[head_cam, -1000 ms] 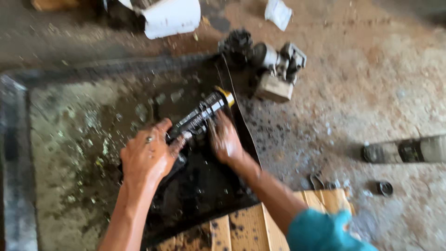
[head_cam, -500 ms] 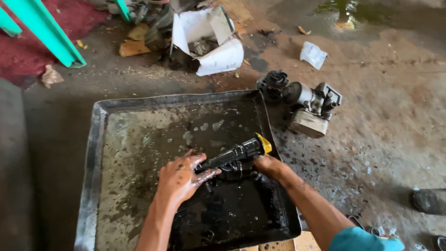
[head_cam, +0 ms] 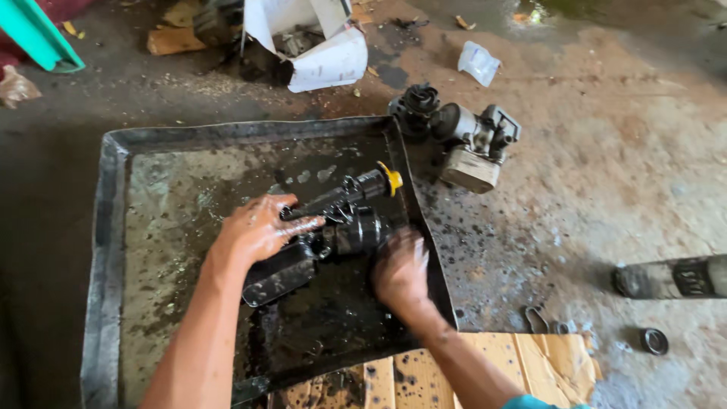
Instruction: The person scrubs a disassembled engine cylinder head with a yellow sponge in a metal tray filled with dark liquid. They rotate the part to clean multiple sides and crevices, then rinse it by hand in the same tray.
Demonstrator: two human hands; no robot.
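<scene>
1. We have our left hand (head_cam: pixel 261 227) closed over the top of a black, oil-soaked engine part (head_cam: pixel 333 227), fingers wrapped around its upper side. It lies in the right half of a shallow metal tray (head_cam: pixel 113 227) on the floor, in a pool of dark oily liquid.
2. Our right hand (head_cam: pixel 400 271) is at the part's lower right end, blurred, so we cannot tell whether it grips the part or only rubs against it.
3. To do this well, we judge that the left hand should pin the part firmly, since everything is slick, while the right works around the recesses. Keeping the part low in the tray should limit splashing onto the concrete.
4. The part looks long and lumpy: a round, drum-like body in the middle, a flat black arm reaching toward the lower left, and a slim shaft running up right to a yellow cap (head_cam: pixel 391 179).
5. Just outside the tray's upper right corner sits a grey metal assembly (head_cam: pixel 469 144); stained cardboard (head_cam: pixel 530 363) lies by the tray's near edge.
</scene>
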